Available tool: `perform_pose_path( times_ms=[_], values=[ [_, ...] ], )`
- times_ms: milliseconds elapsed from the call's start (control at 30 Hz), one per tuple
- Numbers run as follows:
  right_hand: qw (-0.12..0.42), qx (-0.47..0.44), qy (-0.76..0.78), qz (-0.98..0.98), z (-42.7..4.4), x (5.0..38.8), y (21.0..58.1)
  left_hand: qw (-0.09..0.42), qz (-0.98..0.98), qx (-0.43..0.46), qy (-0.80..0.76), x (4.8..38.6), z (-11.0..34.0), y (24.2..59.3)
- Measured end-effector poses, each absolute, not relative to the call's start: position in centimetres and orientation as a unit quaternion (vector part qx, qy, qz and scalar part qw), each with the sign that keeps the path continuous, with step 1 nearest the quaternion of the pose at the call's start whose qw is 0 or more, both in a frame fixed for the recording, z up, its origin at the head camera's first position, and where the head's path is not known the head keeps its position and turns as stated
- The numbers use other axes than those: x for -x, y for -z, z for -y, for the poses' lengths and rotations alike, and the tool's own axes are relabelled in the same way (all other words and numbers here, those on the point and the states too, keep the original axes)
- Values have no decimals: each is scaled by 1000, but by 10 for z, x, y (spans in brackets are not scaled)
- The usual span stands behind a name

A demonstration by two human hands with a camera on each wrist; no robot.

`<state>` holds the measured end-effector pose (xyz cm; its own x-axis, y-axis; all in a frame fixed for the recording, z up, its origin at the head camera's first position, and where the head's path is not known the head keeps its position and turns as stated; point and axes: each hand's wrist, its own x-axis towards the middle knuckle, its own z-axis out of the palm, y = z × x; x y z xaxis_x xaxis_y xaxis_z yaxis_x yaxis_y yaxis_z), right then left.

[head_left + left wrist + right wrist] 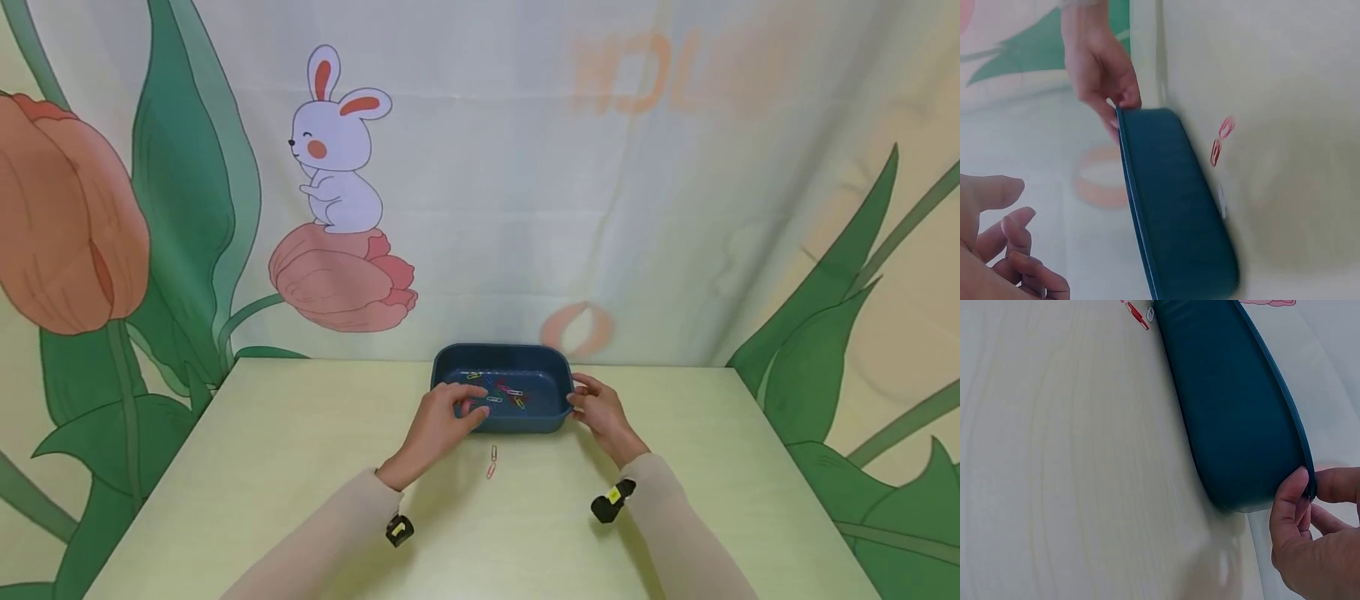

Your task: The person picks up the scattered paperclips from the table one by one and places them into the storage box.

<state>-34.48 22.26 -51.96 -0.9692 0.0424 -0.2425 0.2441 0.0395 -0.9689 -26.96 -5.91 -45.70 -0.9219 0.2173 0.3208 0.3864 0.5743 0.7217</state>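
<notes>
A dark blue plastic tray (551,423) stands near the table's back edge, with several coloured paper clips (494,399) scattered inside. My right hand (600,415) pinches the rim at the tray's right end, thumb and fingers on either side of it, as the right wrist view shows. Over the tray's front left part hovers my left hand (438,423); its thumb and index finger stand apart and I see nothing held. Two reddish paper clips (1221,140) lie end to end on the table before the tray. A pale clip (1222,203) lies close by the tray's base.
The pale wooden table (315,483) ends just behind the tray at a hanging printed cloth (480,208) with a rabbit and tulips. Both forearms reach in from the front, each with a small black camera (611,500) strapped at the wrist.
</notes>
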Motion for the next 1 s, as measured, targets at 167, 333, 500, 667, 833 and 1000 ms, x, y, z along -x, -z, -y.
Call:
perform_pose_path(
  times_ms=[167, 333, 500, 667, 833, 1000],
  values=[
    [74, -102, 684, -718, -223, 346, 518, 87, 884, 169, 427, 255, 60, 463],
    [73, -98, 687, -716, -223, 347, 517, 72, 886, 177, 422, 248, 61, 476],
    [76, -102, 688, -714, -221, 347, 518, 62, 891, 176, 415, 244, 61, 491],
    [74, -98, 690, -713, -221, 345, 520, 41, 890, 167, 423, 240, 58, 502],
    [73, -97, 691, -712, -222, 343, 520, 30, 882, 163, 442, 236, 52, 507],
    [74, -99, 692, -711, -221, 344, 519, 16, 881, 148, 449, 238, 50, 519]
  ],
)
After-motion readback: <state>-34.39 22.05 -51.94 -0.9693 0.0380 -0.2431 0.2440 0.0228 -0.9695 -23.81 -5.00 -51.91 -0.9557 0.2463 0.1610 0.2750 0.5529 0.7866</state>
